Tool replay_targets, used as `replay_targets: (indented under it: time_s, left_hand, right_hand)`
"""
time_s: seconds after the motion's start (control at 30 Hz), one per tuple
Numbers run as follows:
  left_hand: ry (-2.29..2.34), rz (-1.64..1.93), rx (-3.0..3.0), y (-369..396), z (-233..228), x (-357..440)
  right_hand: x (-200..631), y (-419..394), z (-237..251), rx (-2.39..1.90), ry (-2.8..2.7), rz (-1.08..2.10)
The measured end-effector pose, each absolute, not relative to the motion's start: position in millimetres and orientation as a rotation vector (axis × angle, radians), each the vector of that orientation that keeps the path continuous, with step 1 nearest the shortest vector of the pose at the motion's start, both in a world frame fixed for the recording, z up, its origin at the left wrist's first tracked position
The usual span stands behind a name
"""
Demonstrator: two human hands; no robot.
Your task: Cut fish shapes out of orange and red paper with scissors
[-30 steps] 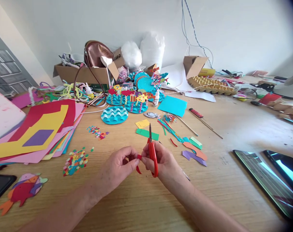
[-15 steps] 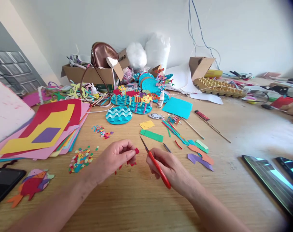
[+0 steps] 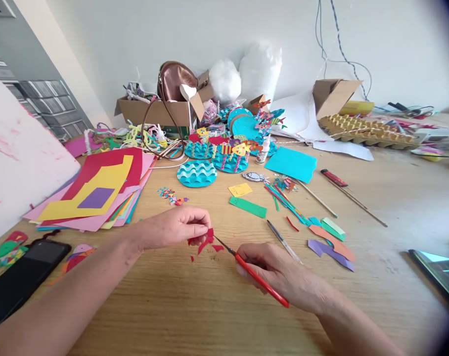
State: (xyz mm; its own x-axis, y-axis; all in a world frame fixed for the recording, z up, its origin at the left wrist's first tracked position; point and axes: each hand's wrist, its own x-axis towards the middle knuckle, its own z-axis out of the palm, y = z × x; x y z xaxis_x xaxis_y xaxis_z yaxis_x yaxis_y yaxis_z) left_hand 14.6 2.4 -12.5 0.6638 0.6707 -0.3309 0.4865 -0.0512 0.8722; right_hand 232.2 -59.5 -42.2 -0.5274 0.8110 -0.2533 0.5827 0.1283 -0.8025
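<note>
My left hand [image 3: 183, 225] pinches a small piece of red paper [image 3: 210, 234] between thumb and fingers. Red-handled scissors [image 3: 259, 278] are gripped in my right hand [image 3: 274, 269], their blades pointing up and left with the tip at the red paper. Whether the tip touches the paper is hard to tell. Red paper scraps [image 3: 217, 248] lie on the wooden table below. Beyond my hands are a green paper strip [image 3: 247, 207] and a yellow paper rectangle [image 3: 240, 190]. A pen [image 3: 284, 241] lies just past my right hand.
Stacked coloured paper [image 3: 68, 210] and a phone [image 3: 27, 277] are on the left. Blue round bases with paper fish [image 3: 230, 162] stand behind, near a glue bottle [image 3: 263, 151]. Orange and purple offcuts [image 3: 334, 242] lie right; a cardboard box [image 3: 154, 112] sits at the back.
The view has swung left, so the table's things appear further right. The scissors have tilted flatter, and their tip has come to the red paper in my left hand.
</note>
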Motion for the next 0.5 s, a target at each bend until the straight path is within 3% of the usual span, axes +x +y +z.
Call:
replay_targets:
  time_s: [0.5]
  left_hand:
    - [0.880,-0.028,1.847,3.7,-3.7,19.1]
  right_hand:
    - [233.5,-60.2,-42.1,-1.370,-2.188,1.449]
